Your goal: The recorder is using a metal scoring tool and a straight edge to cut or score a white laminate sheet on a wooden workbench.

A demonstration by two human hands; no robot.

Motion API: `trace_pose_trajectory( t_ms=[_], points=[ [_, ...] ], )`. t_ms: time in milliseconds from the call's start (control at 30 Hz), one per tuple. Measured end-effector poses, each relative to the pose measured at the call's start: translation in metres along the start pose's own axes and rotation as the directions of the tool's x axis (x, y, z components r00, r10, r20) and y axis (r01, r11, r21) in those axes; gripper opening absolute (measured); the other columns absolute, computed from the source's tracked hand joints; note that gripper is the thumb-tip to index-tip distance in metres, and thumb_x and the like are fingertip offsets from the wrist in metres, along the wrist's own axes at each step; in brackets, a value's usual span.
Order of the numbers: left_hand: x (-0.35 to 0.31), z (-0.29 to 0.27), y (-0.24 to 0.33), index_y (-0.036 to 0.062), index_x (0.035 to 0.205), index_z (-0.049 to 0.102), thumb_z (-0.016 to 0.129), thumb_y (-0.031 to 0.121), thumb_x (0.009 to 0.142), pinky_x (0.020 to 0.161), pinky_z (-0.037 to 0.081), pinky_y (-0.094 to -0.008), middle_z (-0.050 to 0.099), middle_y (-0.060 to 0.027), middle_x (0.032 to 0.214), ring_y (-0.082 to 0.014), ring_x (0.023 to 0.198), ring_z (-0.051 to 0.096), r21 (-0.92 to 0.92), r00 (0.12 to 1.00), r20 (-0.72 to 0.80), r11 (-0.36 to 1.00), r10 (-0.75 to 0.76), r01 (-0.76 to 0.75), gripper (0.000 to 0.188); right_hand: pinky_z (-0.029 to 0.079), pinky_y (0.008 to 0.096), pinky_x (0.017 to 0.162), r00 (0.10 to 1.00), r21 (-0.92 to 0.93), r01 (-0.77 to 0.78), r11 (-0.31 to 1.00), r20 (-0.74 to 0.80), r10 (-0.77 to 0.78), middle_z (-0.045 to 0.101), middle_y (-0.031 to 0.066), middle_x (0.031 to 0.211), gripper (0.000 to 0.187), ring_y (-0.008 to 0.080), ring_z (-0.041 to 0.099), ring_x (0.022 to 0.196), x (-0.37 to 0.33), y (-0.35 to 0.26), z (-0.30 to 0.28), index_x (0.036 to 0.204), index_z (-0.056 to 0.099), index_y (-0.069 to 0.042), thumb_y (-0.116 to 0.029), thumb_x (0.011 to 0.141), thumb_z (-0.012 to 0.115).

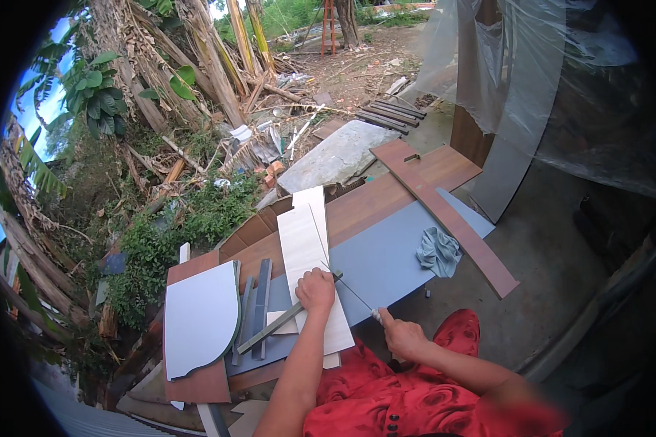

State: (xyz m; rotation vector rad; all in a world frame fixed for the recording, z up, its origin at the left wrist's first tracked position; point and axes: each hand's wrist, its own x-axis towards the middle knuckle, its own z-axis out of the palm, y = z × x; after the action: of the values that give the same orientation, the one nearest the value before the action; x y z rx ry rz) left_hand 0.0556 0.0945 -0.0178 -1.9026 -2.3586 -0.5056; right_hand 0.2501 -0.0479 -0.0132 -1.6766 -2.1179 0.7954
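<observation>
Red patterned clothing (393, 397), worn by the person, is placed nearest, at the near edge. Left: one white panel (200, 320), rounded at its far and near right corners, laid over a reddish-brown board (215, 387). Next: narrow grey strips (263, 295), set side by side, lengthwise from near to far. Next: one grey-green bar (273, 328), slanted from near left to far right across pale boards (296, 237), which are overlapped on the grey-blue worktop (386, 251). Near its far end the bar is held by the left-hand grip (315, 290), fingers closed around it. Next: one thin, long tool (356, 293) with a whitish handle, its shaft extended past the bar's far end; whether the two are touching cannot be told. Its handle is pinched in the right-hand grip (403, 337), held to the right of the pale boards. Right: one crumpled blue-green cloth (439, 252), laid on the worktop; one long reddish-brown plank (452, 222), laid crosswise; far right, translucent sheeting (539, 80), hung.
</observation>
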Motion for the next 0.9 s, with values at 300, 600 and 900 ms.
trace_pose_trajectory(
  t_ms=[300, 600, 900],
  points=[
    [-0.005, 0.002, -0.002, 0.0062, 0.085, 0.065, 0.044, 0.028, 0.085, 0.078, 0.046, -0.0483, 0.064, -0.0147, 0.088, -0.0342, 0.085, 0.060, 0.010, 0.999, -0.039, 1.000, 0.012, -0.011, 0.030, 0.050, 0.0513, 0.070, 0.999, 0.002, 0.027, 1.000, 0.036, -0.027, 0.064, 0.0252, 0.088, 0.054, 0.0414, 0.064, 0.080, 0.072, -0.024, 0.008, 0.135, 0.031, -0.007, -0.010, 0.083, 0.045],
    [-0.008, 0.008, 0.001, 0.0081, 0.081, 0.065, 0.049, 0.027, 0.083, 0.073, 0.047, -0.0466, 0.063, -0.0114, 0.085, -0.0305, 0.081, 0.060, 0.033, 0.995, -0.083, 0.998, 0.060, -0.057, 0.025, 0.049, 0.0512, 0.070, 0.998, 0.047, -0.036, 0.998, 0.061, 0.033, 0.064, 0.0249, 0.085, 0.057, 0.0416, 0.064, 0.080, 0.065, -0.026, 0.007, 0.136, 0.028, -0.010, -0.010, 0.082, 0.045],
    [-0.008, 0.000, 0.003, 0.0065, 0.085, 0.065, 0.044, 0.027, 0.086, 0.078, 0.046, -0.0476, 0.063, -0.0143, 0.090, -0.0334, 0.086, 0.060, 0.023, 1.000, -0.011, 1.000, 0.020, -0.020, 0.030, 0.049, 0.0521, 0.068, 0.994, 0.045, -0.051, 0.998, 0.098, 0.046, 0.065, 0.0235, 0.082, 0.058, 0.0413, 0.064, 0.077, 0.026, -0.023, -0.002, 0.137, 0.028, -0.008, -0.010, 0.082, 0.045]
  ],
)
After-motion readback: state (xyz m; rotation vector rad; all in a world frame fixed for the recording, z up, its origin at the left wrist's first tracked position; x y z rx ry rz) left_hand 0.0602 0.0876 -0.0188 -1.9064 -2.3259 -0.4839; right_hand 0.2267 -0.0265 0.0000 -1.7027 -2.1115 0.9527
